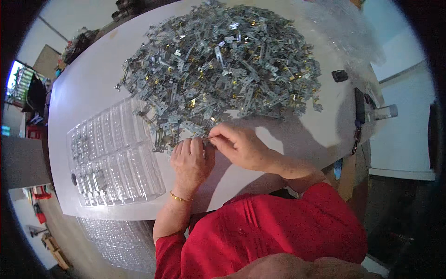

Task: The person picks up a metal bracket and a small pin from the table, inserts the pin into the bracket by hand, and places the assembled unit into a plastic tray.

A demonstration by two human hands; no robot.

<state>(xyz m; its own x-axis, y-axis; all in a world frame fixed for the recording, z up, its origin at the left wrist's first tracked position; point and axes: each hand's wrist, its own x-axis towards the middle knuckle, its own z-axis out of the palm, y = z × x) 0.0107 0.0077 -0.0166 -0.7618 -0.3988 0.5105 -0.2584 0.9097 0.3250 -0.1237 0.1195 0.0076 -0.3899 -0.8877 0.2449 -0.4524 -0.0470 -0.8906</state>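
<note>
A big heap of small stamped metal parts [227, 65], silvery grey with some brassy pieces, covers the far middle of the table. At its near edge my two hands meet. My left hand [191, 162] is closed, fingers curled, and what it holds is hidden behind them. Thumb and forefinger of my right hand [244, 149] pinch a thin, small piece right beside the left fingertips; its kind is too small to make out. Left of my hands lies a clear plastic tray [118, 149] with rows of narrow pockets, several holding metal parts along its left side.
The white table [297, 139] curves around the heap. Clear plastic wrapping [346, 32] lies at the far right, with a small black object [339, 76] near it. A clear cylinder [385, 112] and dark strap stand at the right edge. More clear trays [121, 239] are below the table's near left edge.
</note>
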